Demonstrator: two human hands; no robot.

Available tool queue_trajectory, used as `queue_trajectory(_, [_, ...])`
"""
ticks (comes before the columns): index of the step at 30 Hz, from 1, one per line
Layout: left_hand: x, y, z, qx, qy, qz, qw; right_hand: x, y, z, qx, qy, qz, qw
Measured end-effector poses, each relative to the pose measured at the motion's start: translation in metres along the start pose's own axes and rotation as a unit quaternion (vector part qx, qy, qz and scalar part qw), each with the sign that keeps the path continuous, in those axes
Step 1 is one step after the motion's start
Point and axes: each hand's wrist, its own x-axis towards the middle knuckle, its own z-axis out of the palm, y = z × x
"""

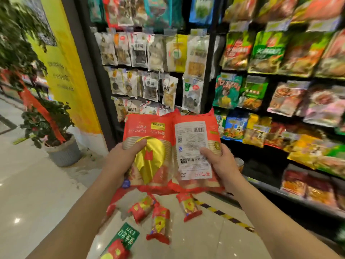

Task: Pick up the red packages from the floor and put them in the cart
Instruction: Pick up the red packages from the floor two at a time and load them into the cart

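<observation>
Holding two red packages side by side above the floor, one in each hand, the person faces a shop shelf.

- Left package (149,152): front side up, gold emblem on red, print upside down to the camera.
- Right package (194,135): back side up, white label with a barcode and a QR code.
- The inner edges of the two meet down the middle. Whether they only touch or overlap cannot be told.

Left hand (121,157): clamped on the left package at its outer edge, with the thumb across the gold emblem and the fingers hidden behind. Right hand (219,161): clamped on the right package at its outer edge, with the thumb on the white label and the fingers hidden behind. Both forearms are bare.

More red packages lie loose on the floor (37,193) below the held pair, all blurred:

- First floor package (141,210) and second floor package (159,226) lie just beside each other.
- Third floor package (189,207) lies apart, to their right.
- Fourth floor package (116,252) sits at the bottom edge, partly cut off. It rests on the near end of a green floor sticker (128,236) marked EXIT.

Yellow-and-black tape (224,215) runs along the floor near the foot of the shelf unit (298,201) on the right, which carries rows of coloured food bags. Straight ahead is a hanging rack (145,53) of clear bags with dried goods. On the left are a yellow banner (69,81) and a potted plant (37,113) in a grey pot (63,154), with a red ribbon (37,105) draped on it.
</observation>
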Motion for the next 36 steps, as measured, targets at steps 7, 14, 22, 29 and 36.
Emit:
queue_trajectory(7, [-0.034, 0.043, 0.061, 0.017, -0.143, 0.027, 0.989, -0.086, -0.024, -0.070, 0.026, 0.135, -0.026, 0.990])
queue_trajectory(14, [-0.093, 0.063, 0.168, 0.017, -0.268, 0.064, 0.961, -0.160, -0.030, -0.169, 0.024, 0.249, -0.056, 0.967])
queue_trajectory(22, [-0.190, 0.058, 0.311, 0.036, -0.407, 0.058, 0.911, -0.262, -0.011, -0.301, 0.022, 0.391, -0.037, 0.919])
queue_trajectory(29, [-0.320, 0.036, 0.439, 0.053, -0.497, 0.044, 0.865, -0.375, 0.019, -0.422, 0.025, 0.499, -0.026, 0.866])
queue_trajectory(36, [-0.482, 0.003, 0.538, 0.072, -0.623, 0.026, 0.778, -0.526, 0.052, -0.512, 0.033, 0.615, -0.014, 0.788])
